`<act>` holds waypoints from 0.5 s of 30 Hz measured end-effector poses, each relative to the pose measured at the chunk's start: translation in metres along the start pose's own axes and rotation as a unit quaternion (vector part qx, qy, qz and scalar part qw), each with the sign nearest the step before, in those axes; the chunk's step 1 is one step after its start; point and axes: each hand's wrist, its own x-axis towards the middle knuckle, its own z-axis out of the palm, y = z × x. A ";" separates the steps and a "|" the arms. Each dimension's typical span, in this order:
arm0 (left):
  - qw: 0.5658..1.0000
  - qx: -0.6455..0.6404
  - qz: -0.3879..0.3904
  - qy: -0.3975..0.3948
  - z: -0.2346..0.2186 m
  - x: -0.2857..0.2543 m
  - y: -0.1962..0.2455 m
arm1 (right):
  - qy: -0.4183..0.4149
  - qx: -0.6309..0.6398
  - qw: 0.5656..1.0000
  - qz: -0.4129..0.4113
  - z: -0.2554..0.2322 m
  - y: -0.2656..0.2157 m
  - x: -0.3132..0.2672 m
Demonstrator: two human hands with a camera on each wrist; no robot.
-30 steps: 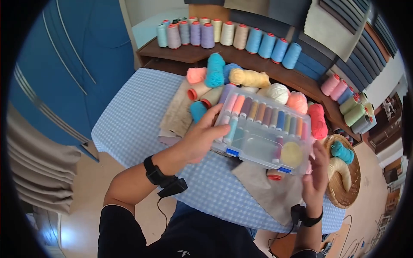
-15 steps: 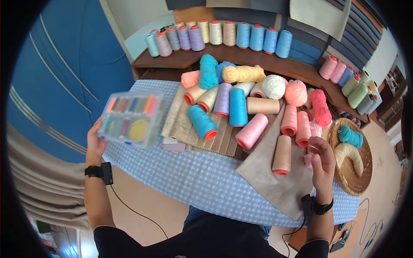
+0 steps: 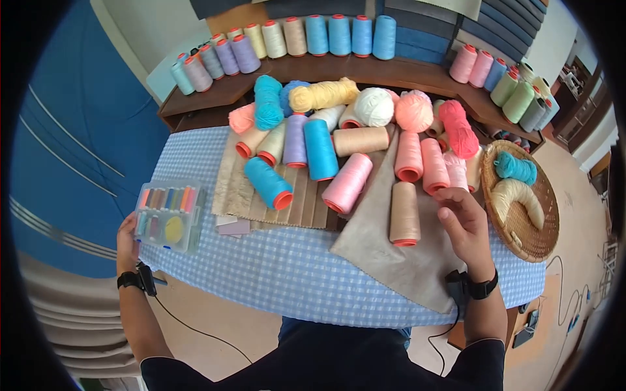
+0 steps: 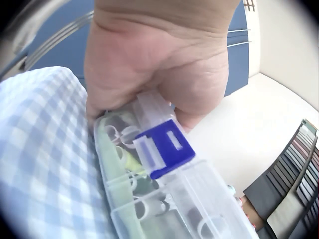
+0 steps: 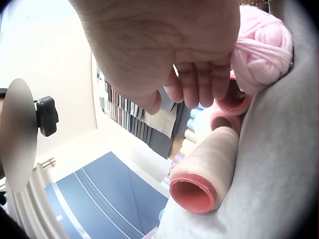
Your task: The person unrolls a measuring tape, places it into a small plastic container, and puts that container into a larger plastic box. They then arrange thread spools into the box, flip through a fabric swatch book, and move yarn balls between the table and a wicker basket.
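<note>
In the head view the left hand (image 3: 127, 238) grips the left end of a clear plastic box (image 3: 167, 215) of small thread spools, at the left edge of the checkered table. The left wrist view shows that hand (image 4: 159, 64) around the box's end, beside a blue latch (image 4: 172, 149). My right hand (image 3: 467, 225) hovers over the grey cloth with loosely bent fingers and holds nothing. Near it are a beige cone (image 3: 405, 214) and a salmon cone (image 3: 433, 166); in the right wrist view a pink yarn ball (image 5: 264, 50) lies just beyond the fingers.
Several thread cones and yarn skeins cover the middle of the checkered tablecloth (image 3: 261, 274), partly on fabric samples (image 3: 293, 202). A wicker basket (image 3: 551, 221) with two skeins is at the right. Cones line the brown shelf (image 3: 287, 68) behind. Cables hang on both sides.
The left hand has carried the box from over the middle to the table's left side and lowered it. The right hand has come off the box and stays at the right.
</note>
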 end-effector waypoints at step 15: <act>0.899 0.396 0.125 -0.139 0.355 -0.069 0.025 | -0.089 -0.056 0.994 -0.014 0.004 0.007 -0.001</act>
